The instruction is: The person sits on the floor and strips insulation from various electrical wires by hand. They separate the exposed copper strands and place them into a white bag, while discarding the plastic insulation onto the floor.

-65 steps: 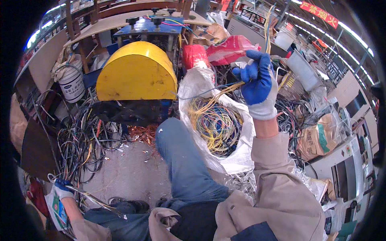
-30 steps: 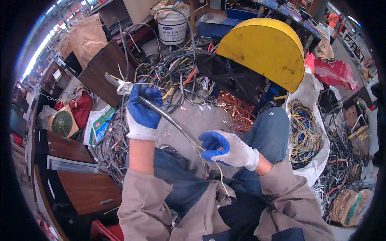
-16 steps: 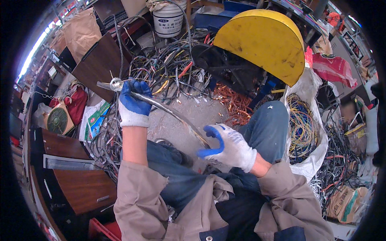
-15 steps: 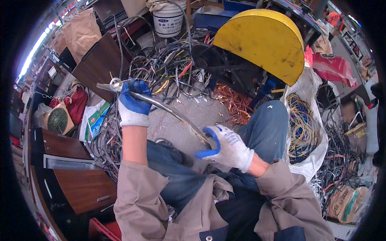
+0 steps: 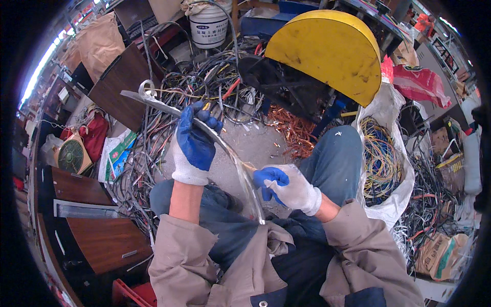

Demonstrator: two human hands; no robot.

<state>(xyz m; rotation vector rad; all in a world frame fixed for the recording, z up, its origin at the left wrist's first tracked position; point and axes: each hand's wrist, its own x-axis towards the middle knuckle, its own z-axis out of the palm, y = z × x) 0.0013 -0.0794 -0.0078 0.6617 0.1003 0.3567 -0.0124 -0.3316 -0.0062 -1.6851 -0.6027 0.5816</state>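
A length of grey cable (image 5: 158, 106) runs slantwise across the middle, its sheath slit and a pale strip curling up near its upper left end. Gripping it partway along is my left hand (image 5: 196, 140), in a white glove with a blue coated palm, its fingers bent over the cable. My right hand (image 5: 291, 188), gloved alike, is closed beside the lower part, where a thin tan strand (image 5: 249, 166) comes away from the cable and enters the fingers. Below that, the split sheath (image 5: 250, 197) hangs loose toward my lap. The fingers hide the strand's end.
A yellow half-round guard (image 5: 327, 53) tops a dark machine ahead, with copper scrap (image 5: 291, 130) beside it. Tangled cables (image 5: 204, 84) cover the floor beyond my hands. On the right stands a white sack (image 5: 401, 197) of coloured wires; a white bucket (image 5: 208, 26) is at the back.
My left hand has slid along the cable to the right and turned its palm up. My right hand has gone from spread fingers to closed on a strand, and the sheath now hangs apart.
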